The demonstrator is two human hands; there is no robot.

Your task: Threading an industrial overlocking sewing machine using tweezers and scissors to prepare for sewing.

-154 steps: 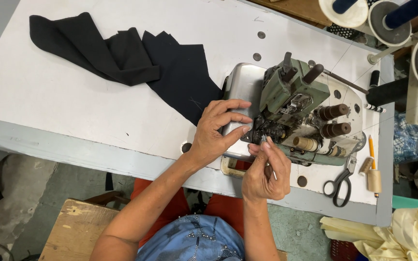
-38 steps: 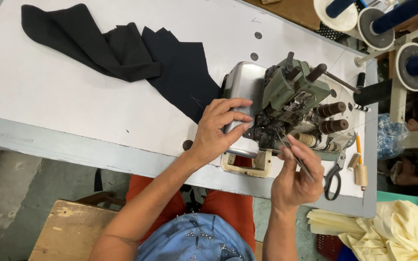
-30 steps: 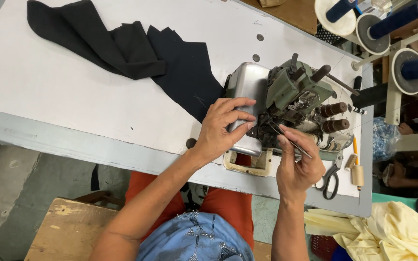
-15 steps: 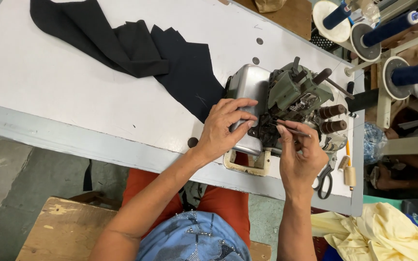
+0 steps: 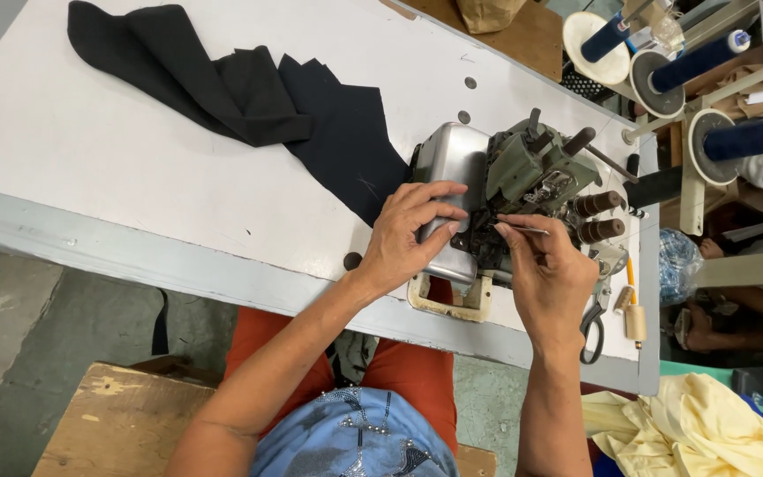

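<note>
— In the head view, where are your hands?

— Your left hand [image 5: 410,231] lies flat and open on the curved, shiny steel cover [image 5: 449,177] of the grey-green overlock sewing machine [image 5: 523,190], fingers spread over the metal, closed around nothing. Your right hand [image 5: 547,274] sits just beside it, at the dark needle area in the middle of the machine, pinching a thin metal pair of tweezers [image 5: 523,230] between thumb and forefinger. The tips point left into the mechanism; what they touch there is too small to tell.

— And what lies around you?

— The machine stands at the right end of your white worktable [image 5: 134,177]. A pile of black fabric pieces [image 5: 249,97] lies on the table to the left, its nearest edge running up to the steel cover. A pair of black-handled scissors [image 5: 592,325] rests near the table's front edge, just right of your right wrist, with a small wooden-handled tool [image 5: 635,322] beside them. Dark blue thread cones [image 5: 735,137] sit on a stand beyond the table's right end, and pale yellow cloth [image 5: 691,433] is heaped low at the right.
</note>
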